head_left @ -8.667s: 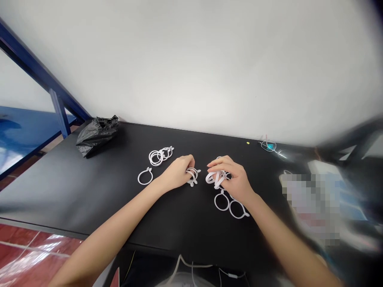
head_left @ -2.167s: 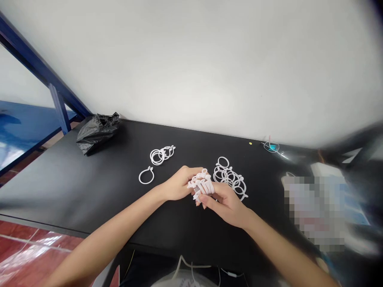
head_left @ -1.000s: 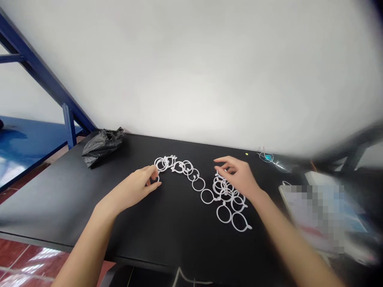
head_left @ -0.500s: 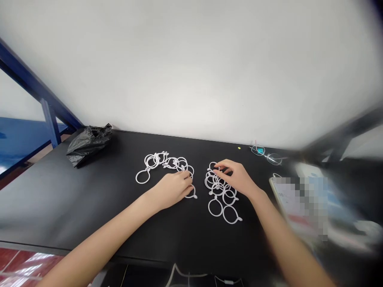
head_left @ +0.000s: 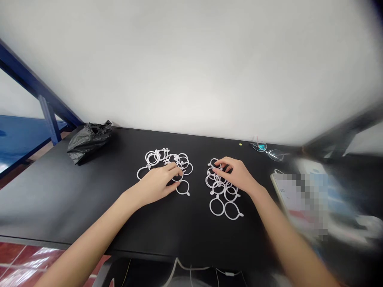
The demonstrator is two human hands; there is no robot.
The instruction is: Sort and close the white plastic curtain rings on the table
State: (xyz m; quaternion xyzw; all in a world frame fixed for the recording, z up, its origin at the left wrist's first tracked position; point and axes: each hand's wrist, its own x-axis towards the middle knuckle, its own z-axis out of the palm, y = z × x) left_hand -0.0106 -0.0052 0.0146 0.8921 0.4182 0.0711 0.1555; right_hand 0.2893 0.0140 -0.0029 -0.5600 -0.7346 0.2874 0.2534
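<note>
White plastic curtain rings with small eyelets lie in two loose groups on a black tabletop [head_left: 125, 227]. Over the left group of curtain rings [head_left: 154, 158] is my left hand [head_left: 160, 180], its fingers bent down onto a ring [head_left: 178, 179]. Its thumb rests by another ring [head_left: 188, 187] at the group's near edge. My right hand [head_left: 236, 173] sits at the upper side of the right group of curtain rings [head_left: 217, 207]. Thumb and forefinger are apart there, close to the farthest ring [head_left: 212, 162]. The palm hides some rings.
A crumpled black plastic bag [head_left: 89, 141] lies at the back left. Eyeglasses [head_left: 275, 155] are at the back right, near a small yellow speck [head_left: 240, 144]. A phone [head_left: 287, 195] and blurred items lie to the right. A white wall [head_left: 191, 71] stands behind; cables [head_left: 176, 271] hang below the front edge.
My left hand has drawn back to the left, and the rings under and beside it have shifted left too. My right hand stays about where it was.
</note>
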